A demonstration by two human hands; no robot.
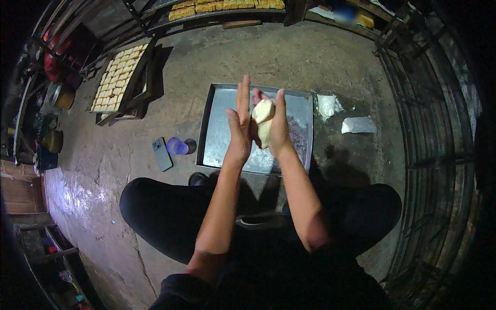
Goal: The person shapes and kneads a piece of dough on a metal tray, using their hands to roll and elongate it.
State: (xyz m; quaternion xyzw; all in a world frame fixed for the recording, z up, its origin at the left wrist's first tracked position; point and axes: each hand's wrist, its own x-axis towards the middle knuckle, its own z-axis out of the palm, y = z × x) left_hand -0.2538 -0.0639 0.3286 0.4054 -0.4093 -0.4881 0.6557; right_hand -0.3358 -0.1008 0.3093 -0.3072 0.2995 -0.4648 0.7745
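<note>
A pale, lumpy piece of dough (262,126) lies between my two palms, above a shallow metal tray (222,108). My right hand (280,124) has the dough against its palm, thumb pointing up and fingers partly hidden behind the lump. On the other side, my left hand (240,129) is held flat with its fingers stretched out. Its palm faces the dough's left edge, and I cannot tell whether it touches. White flour dusts the tray floor, more thickly toward the right, where part of the metal looks darker.
Right of the tray are a flour-covered packet (326,106) and a white bag (359,125). A phone (162,154) and a purple cup (177,146) sit at left. Farther left stands a tray of dough pieces (120,77). Shelving holds golden baked pieces (227,6). A rack (429,160) lines the right.
</note>
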